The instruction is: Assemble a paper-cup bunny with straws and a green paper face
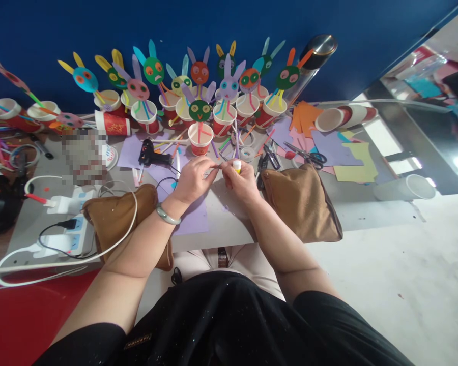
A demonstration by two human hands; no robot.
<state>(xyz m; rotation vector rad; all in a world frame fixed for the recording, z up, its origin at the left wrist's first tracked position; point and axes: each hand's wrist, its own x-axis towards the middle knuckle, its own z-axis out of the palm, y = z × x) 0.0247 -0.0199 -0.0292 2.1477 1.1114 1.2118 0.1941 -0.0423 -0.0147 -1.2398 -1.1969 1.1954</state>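
My left hand (194,179) is pinched closed at its fingertips on something too small to make out. Close beside it, my right hand (241,179) is wrapped round a small white and yellow glue tube (236,166), and its thumb and forefinger nearly meet the left fingertips. Just beyond both hands stands a red and white paper cup (200,140) with a green paper rabbit face (199,110) on straws. A black glue gun (155,153) lies left of my hands, near purple paper (193,216).
Several paper cups with coloured rabbit faces line the blue wall (229,20). Brown cushions (303,203) lie beneath my forearms. Scissors (309,155) and coloured paper (353,162) are at the right; power strips (80,234) with cables are at the left.
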